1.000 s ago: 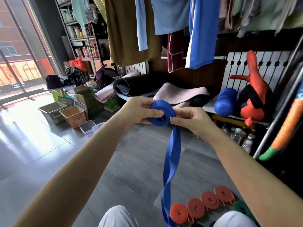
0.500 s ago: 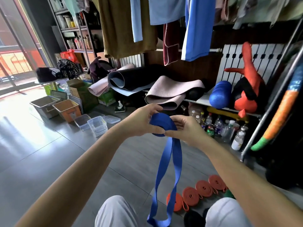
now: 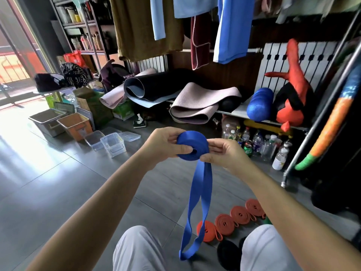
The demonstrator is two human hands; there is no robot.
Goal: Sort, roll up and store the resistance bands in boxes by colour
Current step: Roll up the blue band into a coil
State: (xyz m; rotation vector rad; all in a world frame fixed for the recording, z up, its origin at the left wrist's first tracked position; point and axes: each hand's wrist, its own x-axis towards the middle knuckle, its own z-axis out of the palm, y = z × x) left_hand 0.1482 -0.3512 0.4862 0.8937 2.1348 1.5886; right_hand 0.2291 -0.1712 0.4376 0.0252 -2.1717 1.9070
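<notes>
Pinching the blue band (image 3: 192,137), half rolled, between left hand (image 3: 163,145) and right hand (image 3: 226,153) above open floor (image 3: 78,182), well apart from clear boxes (image 3: 113,144).

You get a single view, from the wide-angle camera on your head. It faces forward and down along your forearms, close on your left hand (image 3: 163,143) and right hand (image 3: 225,151) mid-frame. Nearer than them sit your knees (image 3: 139,250); beyond them, the floor (image 3: 58,182) and hanging clothes (image 3: 144,28).
</notes>
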